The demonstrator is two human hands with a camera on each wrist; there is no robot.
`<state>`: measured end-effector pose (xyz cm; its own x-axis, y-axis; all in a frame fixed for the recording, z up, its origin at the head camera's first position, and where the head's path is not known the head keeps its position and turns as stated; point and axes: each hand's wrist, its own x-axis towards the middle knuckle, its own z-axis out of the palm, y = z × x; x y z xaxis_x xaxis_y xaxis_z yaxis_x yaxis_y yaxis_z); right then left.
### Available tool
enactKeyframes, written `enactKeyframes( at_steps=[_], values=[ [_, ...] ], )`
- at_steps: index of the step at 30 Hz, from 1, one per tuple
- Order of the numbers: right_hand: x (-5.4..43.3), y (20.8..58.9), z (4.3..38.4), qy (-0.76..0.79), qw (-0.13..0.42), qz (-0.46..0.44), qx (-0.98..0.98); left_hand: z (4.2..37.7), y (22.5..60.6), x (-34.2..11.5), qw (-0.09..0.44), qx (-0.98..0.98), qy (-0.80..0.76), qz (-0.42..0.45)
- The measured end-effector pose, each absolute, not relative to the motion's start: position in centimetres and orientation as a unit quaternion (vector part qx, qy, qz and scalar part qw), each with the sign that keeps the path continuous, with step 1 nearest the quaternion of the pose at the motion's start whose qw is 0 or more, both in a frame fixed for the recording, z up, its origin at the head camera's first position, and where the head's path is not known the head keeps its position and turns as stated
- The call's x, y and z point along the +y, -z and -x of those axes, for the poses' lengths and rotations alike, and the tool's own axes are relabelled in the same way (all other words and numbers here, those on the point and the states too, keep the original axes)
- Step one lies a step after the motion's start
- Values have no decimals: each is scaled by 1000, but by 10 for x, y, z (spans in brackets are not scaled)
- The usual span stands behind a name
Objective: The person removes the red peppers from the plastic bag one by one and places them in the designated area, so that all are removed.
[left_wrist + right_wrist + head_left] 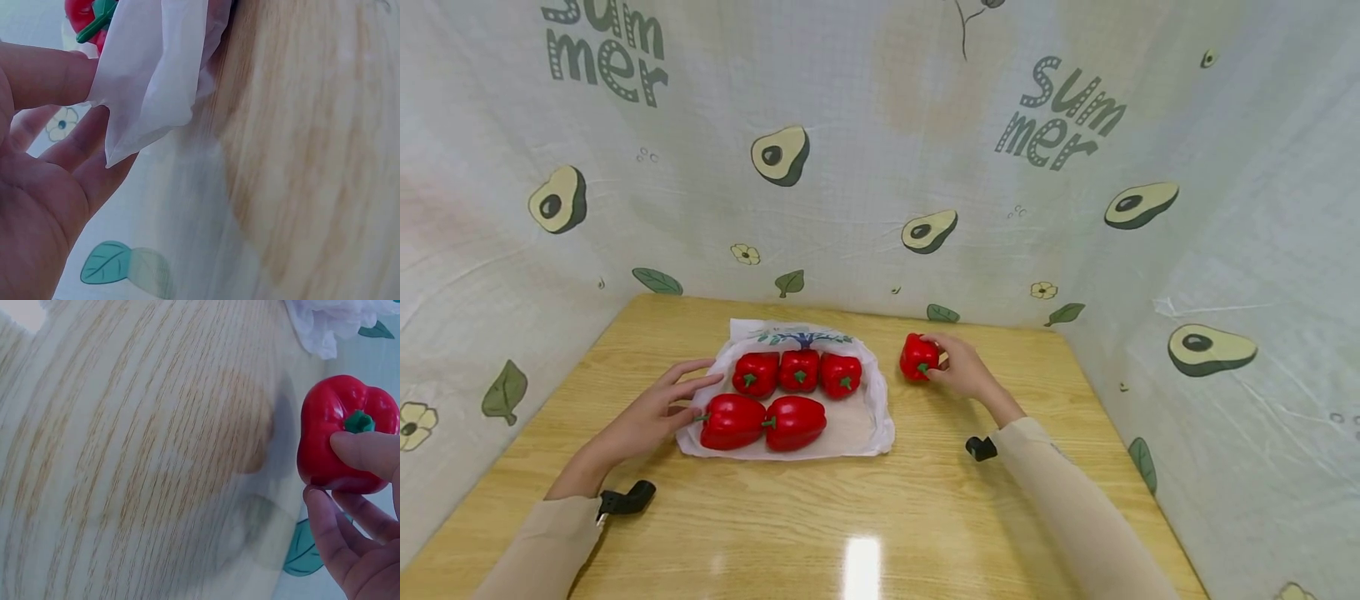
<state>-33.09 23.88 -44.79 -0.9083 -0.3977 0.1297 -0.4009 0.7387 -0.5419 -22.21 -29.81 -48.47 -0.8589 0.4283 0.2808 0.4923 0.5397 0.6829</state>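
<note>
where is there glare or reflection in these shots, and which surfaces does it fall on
Head view: a bright glare patch on the tabletop, at the bottom edge; right wrist view: glare in the top left corner, highlights on the held red pepper; left wrist view: a printed leaf mirrored in the tabletop.

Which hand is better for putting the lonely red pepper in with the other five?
Probably the right hand: it holds the lone pepper, beside the white bag. The left hand is at the bag's opposite side, away from that pepper.
</note>
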Motion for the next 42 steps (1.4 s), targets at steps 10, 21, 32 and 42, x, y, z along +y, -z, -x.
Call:
enactKeyframes(
  at_steps=[10,21,32,42],
  values=[
    [236,453,334,-274,-6,-185,-944,221,483,-298,43,-870,408,275],
    [237,456,331,-259,-13,-182,-948,220,482,-296,34,-870,415,265],
    [239,457,333,-266,-20,-184,-946,218,481,-295,48,-873,402,273],
    [244,453,335,-286,-49,-175,-941,220,479,-296,42,-875,401,267]
  ],
)
